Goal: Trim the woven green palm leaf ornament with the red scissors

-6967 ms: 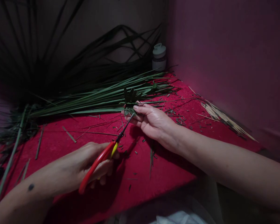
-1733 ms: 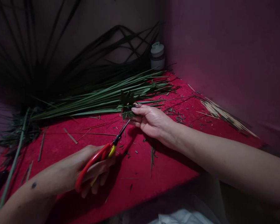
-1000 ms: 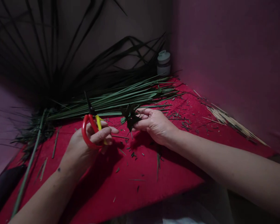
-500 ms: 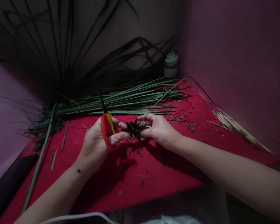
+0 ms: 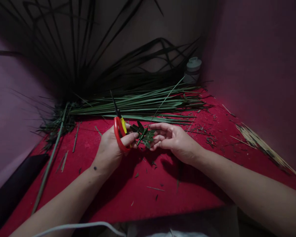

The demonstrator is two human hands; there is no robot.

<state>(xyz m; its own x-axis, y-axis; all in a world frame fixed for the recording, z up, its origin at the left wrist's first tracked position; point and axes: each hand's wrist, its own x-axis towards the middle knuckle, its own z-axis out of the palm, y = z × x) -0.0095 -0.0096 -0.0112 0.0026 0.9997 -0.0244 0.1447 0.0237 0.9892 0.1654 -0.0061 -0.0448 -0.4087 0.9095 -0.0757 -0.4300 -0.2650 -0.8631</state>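
My left hand [image 5: 114,141] has scissors [image 5: 119,133] with red and yellow handles hooked over its thumb, the dark blades pointing up and away. Its thumb and fingers also pinch a small dark green piece of folded leaf strips [image 5: 144,134], with several short pointed ends sticking out. My right hand [image 5: 172,140] is at that piece's right edge, fingers curled and thumb bent in against it. From near its index fingertip a thin green strip [image 5: 169,95] slants up to the right; whether it joins the piece is unclear.
Long green leaf strips [image 5: 138,105] lie across the back of the red cloth [image 5: 128,197]. A lidded jar [image 5: 192,69] stands behind them. Pale thin sticks [image 5: 266,148] lie at right, a long green stalk [image 5: 50,158] at left. Leaf scraps are scattered about. A white cable [image 5: 84,225] crosses the front.
The view has swung slightly left, so things sit farther right. The leaf piece has turned between my hands, and the thin strip has shifted left against the strips behind. The scissors stay in my left hand.
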